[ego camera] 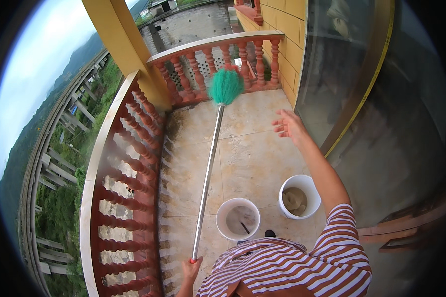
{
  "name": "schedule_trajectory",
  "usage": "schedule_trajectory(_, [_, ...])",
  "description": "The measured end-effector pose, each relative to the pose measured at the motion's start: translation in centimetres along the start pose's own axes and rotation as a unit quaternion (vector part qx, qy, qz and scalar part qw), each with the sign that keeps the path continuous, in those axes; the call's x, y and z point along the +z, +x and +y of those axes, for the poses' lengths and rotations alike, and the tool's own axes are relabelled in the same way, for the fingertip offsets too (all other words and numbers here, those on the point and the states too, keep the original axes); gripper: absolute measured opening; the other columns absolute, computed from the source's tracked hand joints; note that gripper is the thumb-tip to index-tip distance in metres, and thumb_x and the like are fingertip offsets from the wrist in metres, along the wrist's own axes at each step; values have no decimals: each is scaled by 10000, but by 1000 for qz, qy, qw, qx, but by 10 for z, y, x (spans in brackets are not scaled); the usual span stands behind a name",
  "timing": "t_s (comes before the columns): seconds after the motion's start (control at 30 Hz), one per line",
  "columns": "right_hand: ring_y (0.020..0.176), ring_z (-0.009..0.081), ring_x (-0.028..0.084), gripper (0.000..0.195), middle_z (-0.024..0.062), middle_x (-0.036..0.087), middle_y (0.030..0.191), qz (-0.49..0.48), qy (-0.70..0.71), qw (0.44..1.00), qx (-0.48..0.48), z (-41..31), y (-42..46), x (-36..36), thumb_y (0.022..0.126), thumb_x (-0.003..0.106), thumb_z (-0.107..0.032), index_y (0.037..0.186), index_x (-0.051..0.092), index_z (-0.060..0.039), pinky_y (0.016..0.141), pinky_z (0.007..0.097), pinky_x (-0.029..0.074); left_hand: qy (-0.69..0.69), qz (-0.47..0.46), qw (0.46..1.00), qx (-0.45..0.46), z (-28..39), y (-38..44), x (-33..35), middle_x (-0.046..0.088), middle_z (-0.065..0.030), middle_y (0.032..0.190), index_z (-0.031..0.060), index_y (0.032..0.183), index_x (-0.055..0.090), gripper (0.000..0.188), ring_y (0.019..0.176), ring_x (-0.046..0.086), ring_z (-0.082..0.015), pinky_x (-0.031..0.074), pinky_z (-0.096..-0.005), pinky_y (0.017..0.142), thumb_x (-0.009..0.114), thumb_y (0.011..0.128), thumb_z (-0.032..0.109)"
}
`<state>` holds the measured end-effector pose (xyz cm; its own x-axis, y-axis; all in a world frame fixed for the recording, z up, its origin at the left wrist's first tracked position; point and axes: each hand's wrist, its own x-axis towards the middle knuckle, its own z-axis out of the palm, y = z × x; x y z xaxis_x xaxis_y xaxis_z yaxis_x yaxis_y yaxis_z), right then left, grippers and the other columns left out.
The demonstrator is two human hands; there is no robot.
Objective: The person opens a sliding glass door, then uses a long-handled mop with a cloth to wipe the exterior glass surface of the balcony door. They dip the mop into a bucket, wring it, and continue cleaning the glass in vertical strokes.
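Observation:
My left hand (pixel 191 270) grips the lower end of a long metal pole (pixel 209 178), near its red end. Green bristles form the brush head (pixel 226 86) at the pole's far end, in front of the far balusters. My right hand (pixel 288 125) is raised with its fingers apart, holding nothing, near the glass door. A white bucket (pixel 218 222) of cloudy, foamy water stands close before me, a dark stick-like thing (pixel 244 227) in it. To its right, another white bucket (pixel 313 208) holds murky water and what looks like cloth (pixel 294 200).
A balustrade of red balusters (pixel 126 224) with a pale handrail (pixel 93 200) runs along the left and far sides. A yellow column (pixel 128 44) stands at their corner. On the right is a glass door (pixel 340 67). The tiled floor (pixel 245 163) is stained.

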<state>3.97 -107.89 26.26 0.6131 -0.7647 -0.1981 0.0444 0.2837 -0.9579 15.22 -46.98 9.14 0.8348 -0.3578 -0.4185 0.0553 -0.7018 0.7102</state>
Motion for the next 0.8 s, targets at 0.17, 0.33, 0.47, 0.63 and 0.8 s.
schedule_trajectory(0.17, [783,159,653,703,107,653,1033,-304,-118,934,144,136,-106,115,854,717,-428,1383,424,-68,599,278,523,-145,-34,977,153,130,59,10,492,19,609,41,765,567,327,560,430,-55,344,-240,491,629,920,322])
schedule_trajectory(0.33, [909,174,633,913,154,576,1191,-379,-111,918,-44,171,-155,204,815,772,-429,1478,260,-67,714,275,510,-252,-113,903,328,293,85,5,494,4,704,15,996,558,309,558,407,-49,319,-217,487,491,1019,316])
schedule_trajectory(0.47, [749,131,591,695,97,591,975,-288,-8,940,-181,137,-153,226,872,714,-409,1371,368,-73,646,261,480,-348,-184,841,372,426,43,12,537,-14,813,23,1040,558,284,609,434,-57,343,-202,536,556,994,303])
schedule_trajectory(0.63, [498,44,435,278,-42,462,625,-92,83,972,-199,44,-146,191,960,626,-282,1045,481,-61,467,225,374,-334,-263,771,475,523,1,20,591,-47,923,36,1164,558,330,801,554,-92,458,-234,698,612,964,293])
schedule_trajectory(0.8, [396,35,336,266,-64,387,539,-17,88,971,-222,-31,-158,118,945,650,-276,970,497,-60,371,222,320,-303,-188,673,648,559,-38,-26,552,-123,1286,50,1362,484,487,1185,546,-218,410,-370,1024,598,951,285])
